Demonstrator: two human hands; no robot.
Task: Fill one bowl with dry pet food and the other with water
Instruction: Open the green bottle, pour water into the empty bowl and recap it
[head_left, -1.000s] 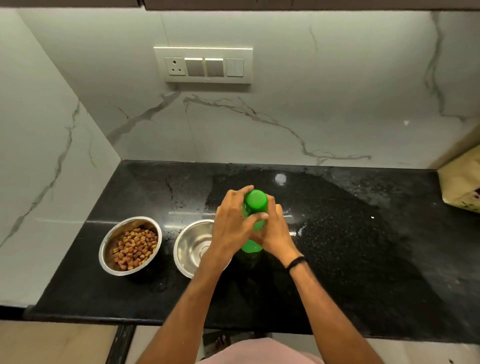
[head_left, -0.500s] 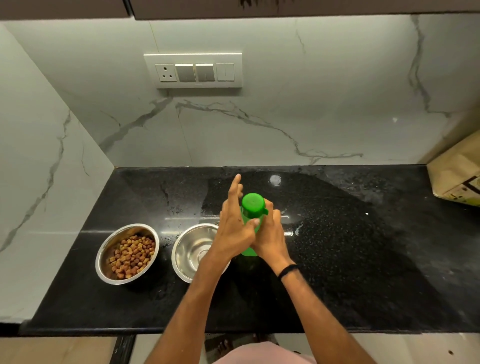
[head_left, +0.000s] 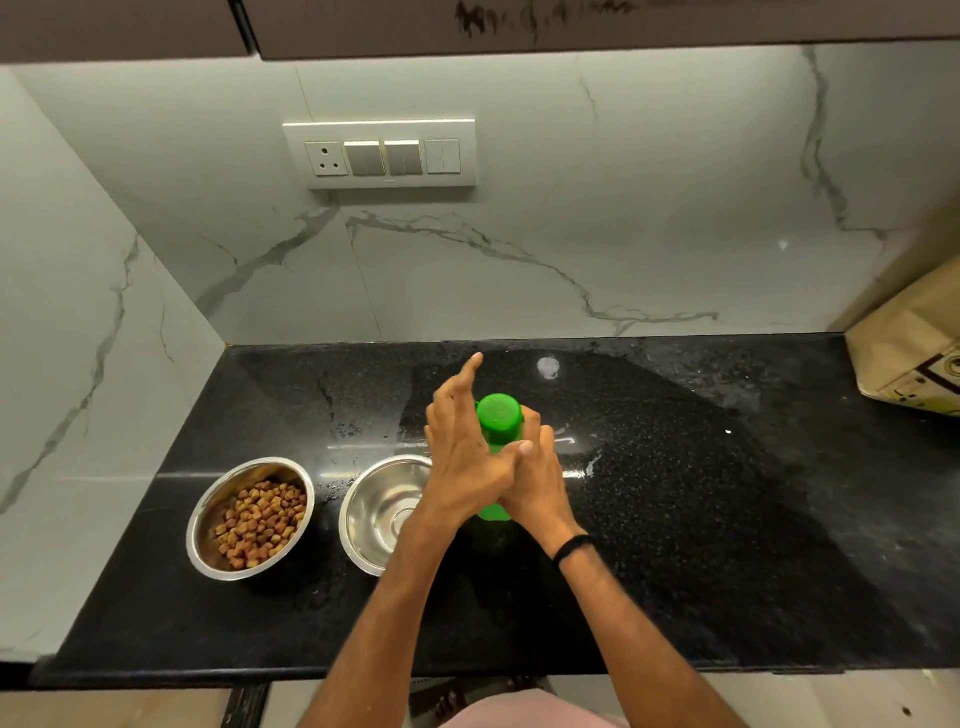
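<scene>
A green bottle (head_left: 500, 423) with a green cap stands upright on the black counter (head_left: 701, 519). My right hand (head_left: 540, 483) is wrapped around its body. My left hand (head_left: 462, 452) lies against the bottle's left side near the cap, fingers stretched out and apart, thumb touching the right hand. Left of the hands, a steel bowl (head_left: 252, 517) holds brown dry pet food. Beside it a second steel bowl (head_left: 382, 512) looks empty; my left wrist covers its right rim.
A brown paper bag (head_left: 914, 353) sits at the counter's far right. A marble wall with a switch panel (head_left: 379, 153) rises behind, and another marble wall closes the left side. Water droplets speckle the counter near the bowls.
My left hand has let go of the cap and its fingers have spread outward. The bottle stays in place in my right hand. The camera view has tilted up slightly.
</scene>
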